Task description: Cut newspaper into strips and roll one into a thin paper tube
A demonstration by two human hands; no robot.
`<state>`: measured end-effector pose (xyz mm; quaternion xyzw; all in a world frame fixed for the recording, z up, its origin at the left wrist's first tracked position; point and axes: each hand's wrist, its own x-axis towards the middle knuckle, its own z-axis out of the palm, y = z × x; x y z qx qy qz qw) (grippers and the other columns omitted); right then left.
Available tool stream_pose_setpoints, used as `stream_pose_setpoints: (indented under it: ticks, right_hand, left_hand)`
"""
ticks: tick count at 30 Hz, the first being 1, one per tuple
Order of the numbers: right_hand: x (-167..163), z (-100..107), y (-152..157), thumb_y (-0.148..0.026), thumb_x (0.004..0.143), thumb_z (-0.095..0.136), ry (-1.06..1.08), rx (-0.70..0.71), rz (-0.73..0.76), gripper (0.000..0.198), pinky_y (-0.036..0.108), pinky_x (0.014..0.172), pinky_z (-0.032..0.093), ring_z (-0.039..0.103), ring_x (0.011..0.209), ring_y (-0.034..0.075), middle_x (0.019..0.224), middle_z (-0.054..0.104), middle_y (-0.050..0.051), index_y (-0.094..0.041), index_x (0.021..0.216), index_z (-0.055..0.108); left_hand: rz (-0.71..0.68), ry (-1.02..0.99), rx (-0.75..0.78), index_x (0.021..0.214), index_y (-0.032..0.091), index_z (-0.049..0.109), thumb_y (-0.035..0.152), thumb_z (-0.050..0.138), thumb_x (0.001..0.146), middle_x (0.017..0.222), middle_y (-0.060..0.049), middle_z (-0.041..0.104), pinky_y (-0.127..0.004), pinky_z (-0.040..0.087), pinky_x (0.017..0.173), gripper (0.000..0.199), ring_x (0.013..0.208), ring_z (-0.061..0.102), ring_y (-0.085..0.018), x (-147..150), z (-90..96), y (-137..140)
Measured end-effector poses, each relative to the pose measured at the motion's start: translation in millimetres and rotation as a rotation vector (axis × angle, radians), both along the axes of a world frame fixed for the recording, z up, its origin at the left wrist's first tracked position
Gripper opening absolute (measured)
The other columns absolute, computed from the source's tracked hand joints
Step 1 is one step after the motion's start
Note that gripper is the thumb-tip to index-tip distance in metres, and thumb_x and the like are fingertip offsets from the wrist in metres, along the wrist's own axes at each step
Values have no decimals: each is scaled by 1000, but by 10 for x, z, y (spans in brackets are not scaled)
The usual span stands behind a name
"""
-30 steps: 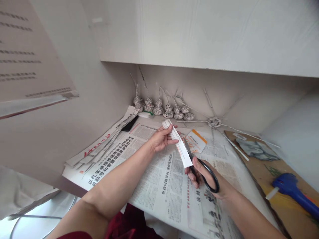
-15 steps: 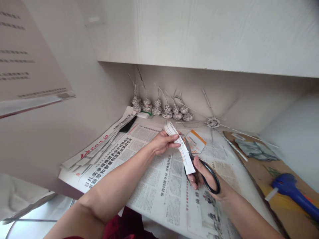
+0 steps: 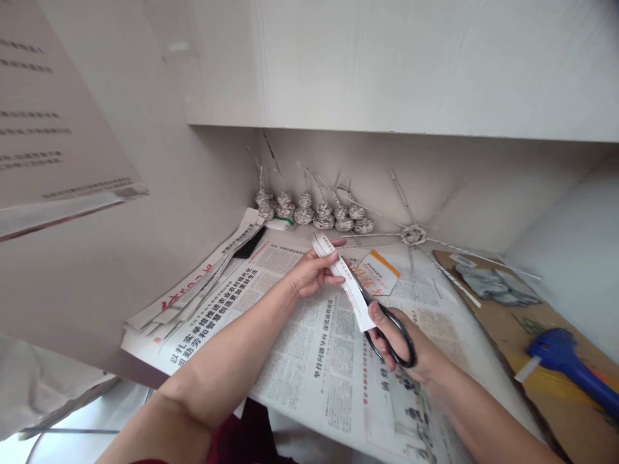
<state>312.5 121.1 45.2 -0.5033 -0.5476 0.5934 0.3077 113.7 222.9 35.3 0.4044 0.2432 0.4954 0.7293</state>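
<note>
Between the thumb and fingers of my left hand (image 3: 314, 269) is a narrow white paper strip (image 3: 356, 305) with print on it, slanting down to the right. My right hand (image 3: 394, 335) grips black-handled scissors (image 3: 411, 351), thumb through one loop. The scissor blades lie along the strip's right edge, their tips close to my left fingers. Part of the blades is hidden behind the strip. Just beyond, a piece of paper with an orange edge (image 3: 382, 273) lies on the newspaper sheet (image 3: 300, 361) that covers the table.
Several gourd-shaped woven paper pieces (image 3: 324, 216) line the back wall. Right of them is a woven hub with radiating paper rods (image 3: 413, 235). A blue glue gun (image 3: 563, 354) rests on cardboard (image 3: 512, 322) at right. Stacked newspapers (image 3: 193, 283) and a dark flat object (image 3: 249, 245) lie left.
The strip and my left hand have shifted slightly left and up. The scissors have moved a little up and left along the strip, their blades now closer together.
</note>
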Motion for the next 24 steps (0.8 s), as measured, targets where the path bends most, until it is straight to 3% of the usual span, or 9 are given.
stream_pose_setpoints:
  ticks: [4,8,13,18,24]
  right_hand:
    - [32,12,14,-85,66,56,-17,-23,34,64,19,28,26,31,31,4,46,40,-9,-22,74,48]
    - [53,-17,8,-82,72,54,4,-10,91,61,19,30,27,33,33,5,49,43,-8,-21,73,47]
    - [73,-83,14,-73,87,42,64,117,190,57,23,40,31,43,40,9,50,47,-4,-20,70,50]
    - [99,-104,39,-76,86,40,66,74,191,60,26,49,34,44,51,12,62,52,-1,-19,78,58]
    - [100,-176,33,-75,86,42,132,68,102,56,26,51,35,44,56,13,66,53,-1,-21,76,53]
  left_hand:
    - [86,-84,-109,116,15,63,24,67,86,83,-7,72,-14,53,41,32,69,73,-18,-98,42,95]
    - [163,-87,-161,99,12,63,15,68,85,76,-4,70,-17,59,50,16,68,73,-17,-132,34,134]
    - [85,-32,-112,98,11,65,8,71,79,76,-5,71,-21,62,54,20,68,73,-17,-34,12,40]
    - [55,0,-112,97,10,66,2,75,72,76,-4,71,-19,61,57,27,69,73,-16,67,-2,-32]
    - [69,2,-77,96,10,66,1,79,67,78,-4,72,-20,62,58,33,70,73,-16,78,-26,-11]
